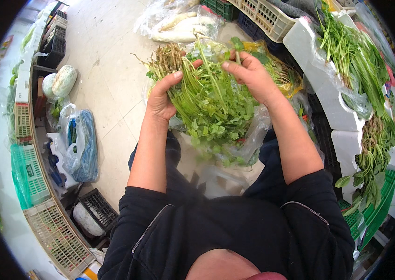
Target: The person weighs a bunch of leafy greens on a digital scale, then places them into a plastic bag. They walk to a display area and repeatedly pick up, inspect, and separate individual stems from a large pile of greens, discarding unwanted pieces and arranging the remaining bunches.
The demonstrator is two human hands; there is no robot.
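My left hand point(166, 92) is closed around a bunch of cilantro point(197, 98), its brown roots pointing up and away from me and its leaves hanging toward my lap. Pinched between thumb and fingers, a small green sprig point(237, 47) is in my right hand point(251, 71), above the right side of the bunch. One pale stem point(204, 56) stands up loosely between the hands. Under and beyond the bunch lie more greens and clear plastic bags point(258, 126), partly hidden by the leaves. Yellow plastic point(293, 89) with rooted greens sits past my right wrist.
White radishes point(180, 29) in a clear bag lie on the tiled floor ahead. Foam boxes point(309, 66) with leafy greens line the right side. On the left are wax gourds point(64, 80), a bagged bundle point(83, 143) and a black crate point(99, 211) under a shelf of baskets.
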